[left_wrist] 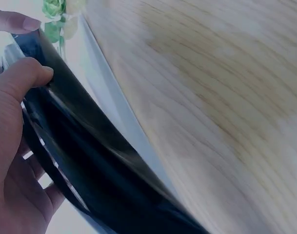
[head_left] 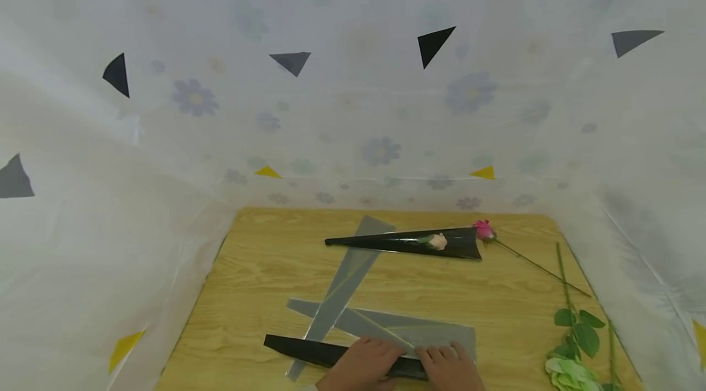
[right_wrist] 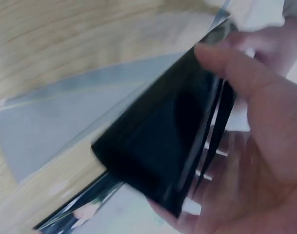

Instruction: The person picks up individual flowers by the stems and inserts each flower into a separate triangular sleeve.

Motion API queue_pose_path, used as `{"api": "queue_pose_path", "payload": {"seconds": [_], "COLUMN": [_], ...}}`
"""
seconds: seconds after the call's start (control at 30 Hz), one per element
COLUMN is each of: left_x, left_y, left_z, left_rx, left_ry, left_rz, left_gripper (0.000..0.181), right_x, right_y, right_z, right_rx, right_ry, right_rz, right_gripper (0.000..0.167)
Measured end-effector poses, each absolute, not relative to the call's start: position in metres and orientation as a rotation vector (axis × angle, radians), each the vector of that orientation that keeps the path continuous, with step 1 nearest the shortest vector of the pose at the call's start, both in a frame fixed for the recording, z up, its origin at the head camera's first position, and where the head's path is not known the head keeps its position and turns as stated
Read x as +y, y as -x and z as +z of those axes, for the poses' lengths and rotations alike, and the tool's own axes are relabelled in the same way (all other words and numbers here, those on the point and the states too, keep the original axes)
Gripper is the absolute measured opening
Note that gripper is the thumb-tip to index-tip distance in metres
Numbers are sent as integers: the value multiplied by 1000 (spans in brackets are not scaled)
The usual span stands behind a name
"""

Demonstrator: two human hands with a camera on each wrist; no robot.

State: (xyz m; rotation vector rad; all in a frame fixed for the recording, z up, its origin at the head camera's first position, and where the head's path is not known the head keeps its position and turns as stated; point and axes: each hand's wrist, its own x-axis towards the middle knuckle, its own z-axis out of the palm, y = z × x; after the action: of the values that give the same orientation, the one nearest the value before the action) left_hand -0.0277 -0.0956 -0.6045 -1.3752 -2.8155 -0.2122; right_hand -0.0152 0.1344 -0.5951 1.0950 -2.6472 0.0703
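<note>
- Black plastic flower sleeve [head_left: 309, 351], head view: at the near side of the wood-grain table [head_left: 248, 268], gripped by left hand [head_left: 361, 361] and right hand [head_left: 449, 368] side by side. Tapered length running out past the left hand; opposite end partly hidden under the right.
- Just beyond, head view: grey flat sleeve [head_left: 436, 333] with yellow lines, crossed near its narrow end by a second grey sleeve [head_left: 353, 271]. Farther back, a filled black sleeve [head_left: 386, 243] with a pale pink rose [head_left: 438, 242] inside; magenta rose [head_left: 483, 230] near its mouth, green flower [head_left: 570, 374] at far right.
- Left wrist view: pinched by the left hand, thumb on the dark film, fingers behind. Sleeve slanting from the grip toward lower right, layers parted along a fold. No bloom visible within; cannot tell whether fully hollow.
- Right wrist view: clasped by the right hand too, thumb pressed on the face, fingers behind. Broad end projecting past the thumb toward lower left.
- Step in hand, by judgement: handling and probably opening the sleeve. Next move likely to call for steadying with one hand and easing the mouth apart with the other, without creasing thin film.
</note>
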Motion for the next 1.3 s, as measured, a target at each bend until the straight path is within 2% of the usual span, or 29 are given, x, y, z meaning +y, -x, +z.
{"api": "queue_pose_path", "payload": {"seconds": [0.13, 0.23, 0.33, 0.47, 0.63, 0.83, 1.07, 1.3], "left_x": [-89, -89, -94, -104, -109, -103, -104, -114], "left_y": [29, 29, 27, 22, 19, 20, 25, 30], "left_z": [-604, -605, -611, -626, -645, -653, -645, -635], "left_rx": [-2778, -2789, -2807, -2760, -2552, -2370, -2461, -2597], "left_ry": [1371, 1373, 1353, 1278, 1150, 1056, 998, 972], "left_rz": [-233, -231, -205, -157, -147, -241, -227, -149], "left_gripper": [41, 45, 56, 74, 80, 91, 101, 108], "right_x": [127, 127, 131, 144, 158, 163, 174, 193], "right_y": [16, 19, 25, 31, 37, 45, 49, 39], "right_z": [-600, -591, -585, -582, -575, -566, -571, -577], "right_rx": [-2573, -2921, -3143, -3219, -3225, -3070, -3005, -2860], "right_ry": [-1094, -1097, -1038, -982, -919, -667, -496, -259], "right_rz": [98, 277, 552, 904, 1474, 2189, 2312, 2644], "right_gripper": [26, 24, 15, 14, 9, 19, 30, 53]}}
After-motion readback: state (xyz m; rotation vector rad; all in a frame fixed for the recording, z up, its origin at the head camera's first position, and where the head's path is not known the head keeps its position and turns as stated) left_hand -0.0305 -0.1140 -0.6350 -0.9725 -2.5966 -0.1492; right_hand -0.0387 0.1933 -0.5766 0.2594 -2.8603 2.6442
